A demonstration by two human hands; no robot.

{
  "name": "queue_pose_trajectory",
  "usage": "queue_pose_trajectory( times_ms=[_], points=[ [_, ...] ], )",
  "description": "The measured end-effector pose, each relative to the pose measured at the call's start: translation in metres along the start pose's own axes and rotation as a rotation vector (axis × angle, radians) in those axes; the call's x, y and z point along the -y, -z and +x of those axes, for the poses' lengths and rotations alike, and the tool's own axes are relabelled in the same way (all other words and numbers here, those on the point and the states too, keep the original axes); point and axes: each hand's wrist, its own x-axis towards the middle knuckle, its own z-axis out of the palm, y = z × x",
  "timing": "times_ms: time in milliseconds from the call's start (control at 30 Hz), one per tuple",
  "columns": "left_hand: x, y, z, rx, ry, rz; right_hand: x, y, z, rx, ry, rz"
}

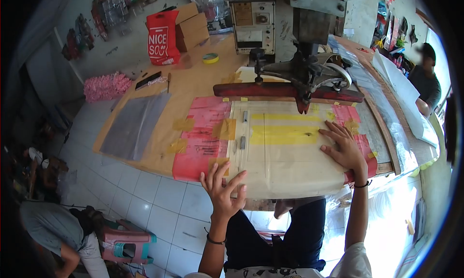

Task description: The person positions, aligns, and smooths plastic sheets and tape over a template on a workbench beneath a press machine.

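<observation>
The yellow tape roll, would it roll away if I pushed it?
The yellow tape roll lies flat on the table, so a push would probably slide it, not roll it. It looks low and wide, so tipping seems unlikely. Stood on its round rim, it might roll, though.

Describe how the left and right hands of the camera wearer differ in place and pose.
The left hand is at the near left edge of the beige sheet, while the right hand lies on its right side, farther from the body. The left hand's fingers look more bent; the right hand looks flatter. Both have spread fingers and a dark band at the wrist.
</observation>
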Motion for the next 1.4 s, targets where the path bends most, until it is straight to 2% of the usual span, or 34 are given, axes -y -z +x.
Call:
queue_pose_trajectory(
  times_ms=[533,1400],
  points=[
    [0.012,-0.007,-0.004,-0.051,-0.074,0.008,-0.006,0.001,-0.006,-0.038,0.013,0.033],
    [-0.002,-0.002,0.005,-0.027,-0.01,0.02,-0.009,-0.002,-0.003,-0.048,-0.013,0.04]
  ],
)
